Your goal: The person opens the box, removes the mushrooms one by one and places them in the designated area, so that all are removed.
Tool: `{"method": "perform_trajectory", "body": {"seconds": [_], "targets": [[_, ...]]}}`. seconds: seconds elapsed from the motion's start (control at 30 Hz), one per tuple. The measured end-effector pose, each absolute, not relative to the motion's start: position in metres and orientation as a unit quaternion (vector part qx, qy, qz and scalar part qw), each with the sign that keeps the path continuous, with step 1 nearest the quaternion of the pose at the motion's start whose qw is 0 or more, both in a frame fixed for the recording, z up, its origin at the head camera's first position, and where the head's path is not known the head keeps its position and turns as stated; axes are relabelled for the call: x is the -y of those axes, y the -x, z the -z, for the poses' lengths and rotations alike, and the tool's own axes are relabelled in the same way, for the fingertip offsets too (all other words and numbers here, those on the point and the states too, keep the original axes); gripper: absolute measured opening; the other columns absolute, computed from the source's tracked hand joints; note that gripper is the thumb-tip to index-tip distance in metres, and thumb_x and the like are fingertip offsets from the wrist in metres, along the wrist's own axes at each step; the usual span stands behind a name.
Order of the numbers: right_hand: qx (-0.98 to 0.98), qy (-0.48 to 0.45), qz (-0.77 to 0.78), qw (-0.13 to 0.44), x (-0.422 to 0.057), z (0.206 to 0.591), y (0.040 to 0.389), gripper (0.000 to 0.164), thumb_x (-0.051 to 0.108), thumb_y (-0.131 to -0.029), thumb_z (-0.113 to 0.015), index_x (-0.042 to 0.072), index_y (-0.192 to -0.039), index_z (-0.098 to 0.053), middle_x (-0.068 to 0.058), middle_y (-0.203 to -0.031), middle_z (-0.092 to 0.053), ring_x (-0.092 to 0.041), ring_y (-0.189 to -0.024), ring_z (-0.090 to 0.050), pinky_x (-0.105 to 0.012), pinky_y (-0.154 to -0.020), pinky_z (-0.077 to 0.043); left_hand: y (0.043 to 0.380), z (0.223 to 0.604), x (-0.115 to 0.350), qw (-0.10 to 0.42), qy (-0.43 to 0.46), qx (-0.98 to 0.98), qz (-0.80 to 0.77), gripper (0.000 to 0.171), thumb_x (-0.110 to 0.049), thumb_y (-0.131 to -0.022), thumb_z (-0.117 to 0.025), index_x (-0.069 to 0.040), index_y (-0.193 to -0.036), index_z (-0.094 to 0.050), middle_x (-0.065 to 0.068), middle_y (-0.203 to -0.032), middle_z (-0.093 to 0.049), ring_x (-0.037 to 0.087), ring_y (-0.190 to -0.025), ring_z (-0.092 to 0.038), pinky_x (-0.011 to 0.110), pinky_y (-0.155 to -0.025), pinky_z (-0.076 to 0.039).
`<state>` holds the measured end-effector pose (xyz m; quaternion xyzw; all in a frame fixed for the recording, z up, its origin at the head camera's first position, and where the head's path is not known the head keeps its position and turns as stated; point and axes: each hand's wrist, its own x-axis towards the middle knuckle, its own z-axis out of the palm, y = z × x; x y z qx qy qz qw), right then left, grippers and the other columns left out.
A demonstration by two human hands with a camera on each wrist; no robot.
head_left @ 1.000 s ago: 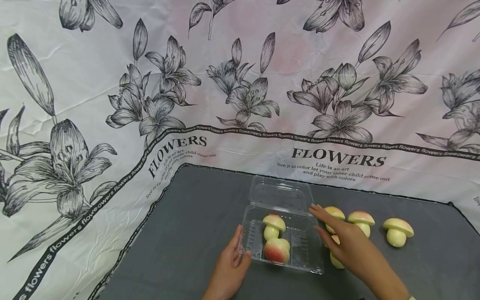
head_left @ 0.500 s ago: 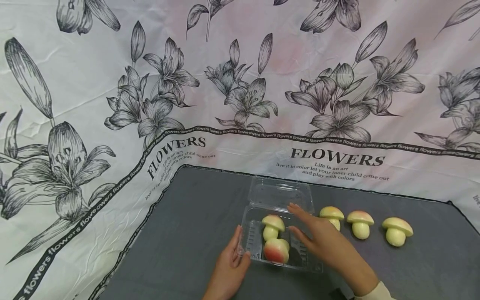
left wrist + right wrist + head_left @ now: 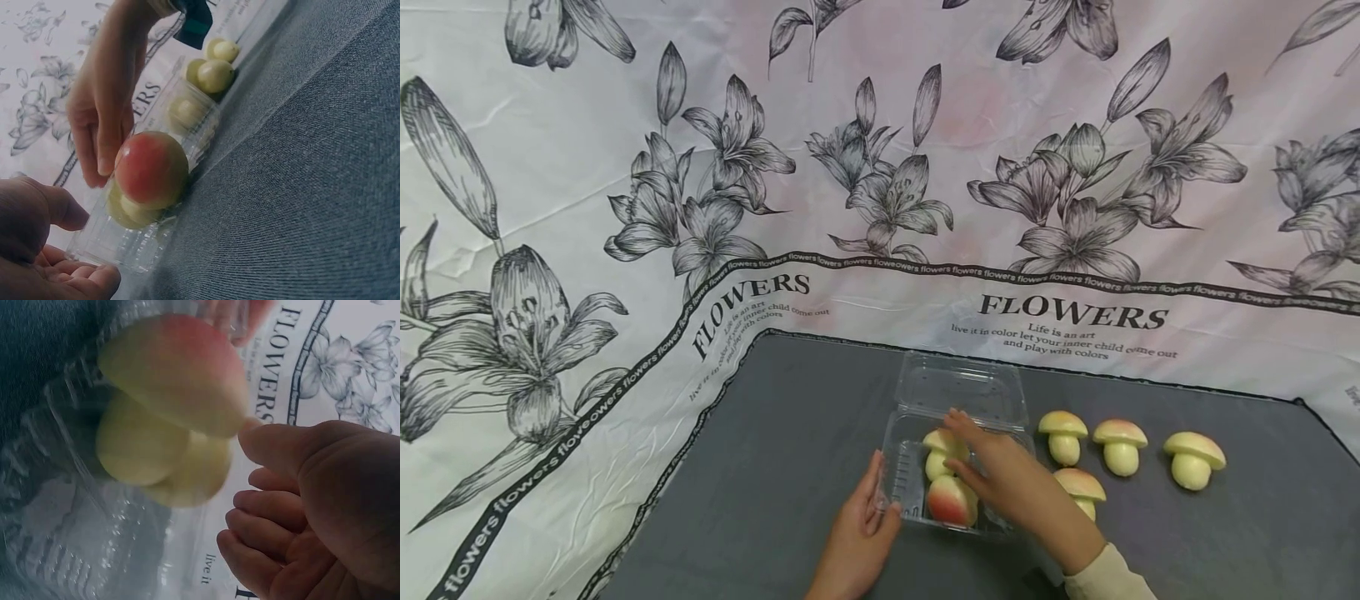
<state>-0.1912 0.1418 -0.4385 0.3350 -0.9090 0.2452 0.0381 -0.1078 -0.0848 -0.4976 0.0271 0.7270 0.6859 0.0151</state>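
My left hand (image 3: 853, 537) grips the left wall of a clear plastic clamshell box (image 3: 910, 487), thumb inside and fingers outside. Two pale yellow-green toy mushrooms with reddish caps lie in the box: a front one (image 3: 951, 502), its red cap facing me, and a back one (image 3: 943, 454), partly hidden. Over the box reaches my right hand (image 3: 1007, 479), fingers loosely bent. In the right wrist view, its thumb tip (image 3: 250, 434) is right at the edge of a mushroom cap (image 3: 181, 369), and nothing shows between thumb and fingers.
The transparent lid (image 3: 958, 387) lies folded back behind the box. Right of it on the grey cloth (image 3: 760, 467) stand several more mushrooms, among them one (image 3: 1078, 492) beside my right forearm and one farthest right (image 3: 1195, 460). A flower-printed curtain (image 3: 887, 308) backs the table.
My right hand has moved left, from the box's right rim to above the mushrooms inside, uncovering the loose mushrooms on the right. My left hand and the box have stayed put.
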Motion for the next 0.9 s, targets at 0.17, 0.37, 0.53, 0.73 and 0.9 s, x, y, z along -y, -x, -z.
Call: {"method": "perform_trajectory", "body": {"seconds": [0.17, 0.37, 0.53, 0.73, 0.9], "targets": [[0.909, -0.344, -0.228, 0.055, -0.137, 0.442, 0.193, 0.055, 0.017, -0.104, -0.070, -0.002, -0.153, -0.053, -0.022, -0.155, -0.054, -0.033, -0.111, -0.074, -0.051, -0.093, -0.061, 0.107, 0.497, 0.085, 0.011, -0.029, -0.729, -0.684, 0.076, -0.009, -0.105, -0.062, 0.000, -0.168, -0.021, 0.024, -0.172, -0.020, 0.043, -0.156, -0.023, 0.058, -0.119, -0.035], [0.912, -0.344, -0.219, 0.051, -0.135, 0.447, 0.195, 0.055, 0.020, -0.105, -0.068, -0.002, -0.154, -0.052, -0.022, -0.155, -0.054, -0.022, -0.081, -0.075, -0.046, -0.081, -0.063, 0.105, 0.497, 0.086, 0.011, -0.033, -0.727, -0.685, 0.076, -0.010, -0.105, -0.062, 0.001, -0.167, -0.020, 0.025, -0.172, -0.021, 0.042, -0.156, -0.022, 0.057, -0.120, -0.033], [0.910, -0.353, -0.211, 0.056, -0.134, 0.450, 0.195, 0.051, 0.017, -0.106, -0.067, -0.003, -0.151, -0.055, -0.023, -0.153, -0.056, -0.028, -0.087, -0.076, -0.046, -0.081, -0.064, 0.106, 0.499, 0.087, 0.020, -0.032, -0.724, -0.689, 0.076, -0.009, -0.105, -0.062, 0.001, -0.167, -0.019, 0.026, -0.171, -0.021, 0.042, -0.156, -0.023, 0.056, -0.120, -0.033], [0.908, -0.358, -0.208, 0.057, -0.133, 0.451, 0.196, 0.047, 0.016, -0.106, -0.066, -0.004, -0.147, -0.059, -0.024, -0.150, -0.058, -0.028, -0.090, -0.077, -0.046, -0.083, -0.064, 0.107, 0.500, 0.087, 0.018, -0.030, -0.723, -0.690, 0.076, -0.009, -0.105, -0.062, 0.000, -0.167, -0.020, 0.026, -0.171, -0.021, 0.043, -0.155, -0.025, 0.056, -0.119, -0.035], [0.909, -0.351, -0.218, 0.054, -0.133, 0.451, 0.197, 0.046, 0.013, -0.103, -0.070, -0.002, -0.146, -0.061, -0.021, -0.148, -0.061, -0.019, -0.080, -0.075, -0.040, -0.076, -0.064, 0.106, 0.499, 0.087, 0.013, -0.029, -0.724, -0.689, 0.076, -0.009, -0.105, -0.062, -0.001, -0.168, -0.020, 0.025, -0.171, -0.022, 0.042, -0.155, -0.025, 0.056, -0.119, -0.035]]}}
